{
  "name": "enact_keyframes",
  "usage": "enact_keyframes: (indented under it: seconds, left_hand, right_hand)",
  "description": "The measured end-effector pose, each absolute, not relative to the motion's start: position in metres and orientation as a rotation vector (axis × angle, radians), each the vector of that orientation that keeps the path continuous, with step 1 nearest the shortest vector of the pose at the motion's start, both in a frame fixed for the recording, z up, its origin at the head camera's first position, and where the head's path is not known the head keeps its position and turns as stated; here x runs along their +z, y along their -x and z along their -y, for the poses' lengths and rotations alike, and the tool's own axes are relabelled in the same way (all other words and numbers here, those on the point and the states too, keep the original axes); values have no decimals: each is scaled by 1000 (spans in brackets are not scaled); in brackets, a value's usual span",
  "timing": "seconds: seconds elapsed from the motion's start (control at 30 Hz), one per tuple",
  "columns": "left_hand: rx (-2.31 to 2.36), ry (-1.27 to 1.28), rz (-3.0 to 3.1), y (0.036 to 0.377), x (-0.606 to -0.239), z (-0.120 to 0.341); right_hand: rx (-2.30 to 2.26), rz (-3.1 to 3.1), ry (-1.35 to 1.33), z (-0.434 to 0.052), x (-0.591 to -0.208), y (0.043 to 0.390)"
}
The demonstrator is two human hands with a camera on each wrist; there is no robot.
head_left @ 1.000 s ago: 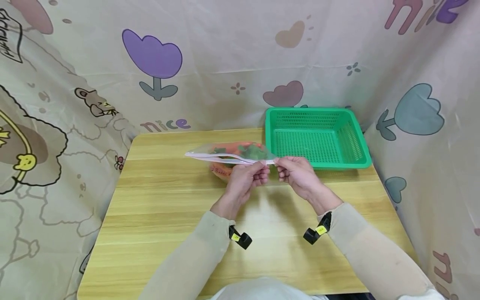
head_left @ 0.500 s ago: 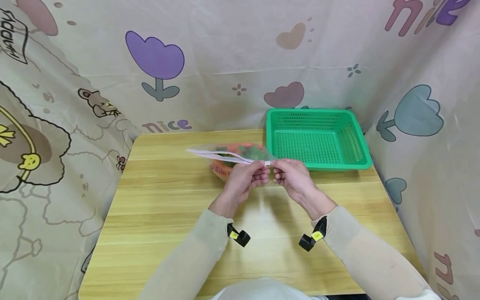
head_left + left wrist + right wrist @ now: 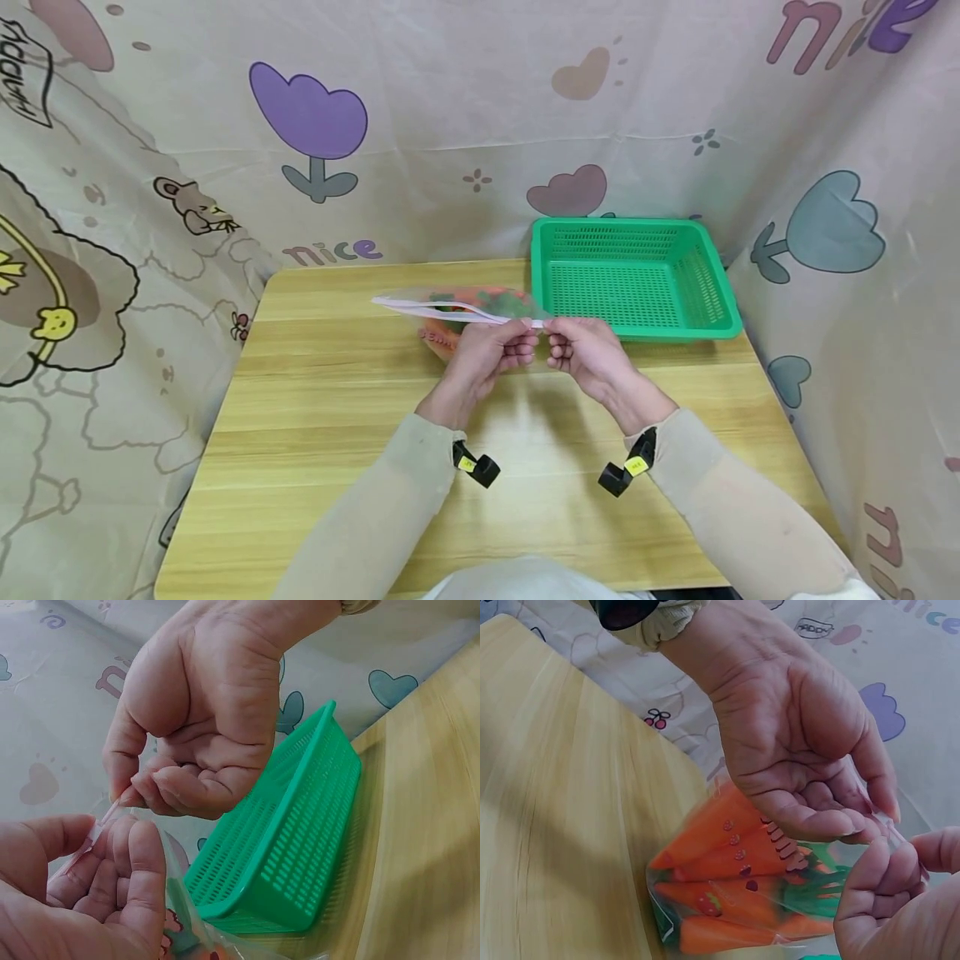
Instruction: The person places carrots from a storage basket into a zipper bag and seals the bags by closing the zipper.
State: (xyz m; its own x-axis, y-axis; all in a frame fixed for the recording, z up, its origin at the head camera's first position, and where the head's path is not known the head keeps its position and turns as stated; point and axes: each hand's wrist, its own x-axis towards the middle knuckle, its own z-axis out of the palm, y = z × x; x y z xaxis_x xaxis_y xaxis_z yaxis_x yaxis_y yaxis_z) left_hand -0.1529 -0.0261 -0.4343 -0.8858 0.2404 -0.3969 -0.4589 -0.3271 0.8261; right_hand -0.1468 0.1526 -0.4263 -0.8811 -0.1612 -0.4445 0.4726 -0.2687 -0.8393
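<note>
A clear zip bag with printed letters and strawberries contains several orange carrots with green tops. Its white zip strip gapes along the left part of the mouth. My left hand pinches the strip near its right end, thumb on a small pale slider. Right beside it, my right hand pinches the tip of the strip between thumb and forefinger. The other fingers of both hands are curled in. In the head view, my left hand hides part of the bag.
A green plastic basket stands at the back right of the wooden table, close behind my right hand. A printed cloth hangs around the back and sides. Black cameras sit on both wrists.
My right hand has shifted slightly left, closer to my left hand, during the first half second. Both hands keep their pinch on the strip, and the bag has barely moved.
</note>
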Motion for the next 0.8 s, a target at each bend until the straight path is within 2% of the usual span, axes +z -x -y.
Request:
enact_keyframes:
  seconds: [0.8]
  left_hand:
    - [2276, 304, -1529, 157, -431, 52]
  right_hand:
    - [-2184, -1623, -342, -165, -427, 155]
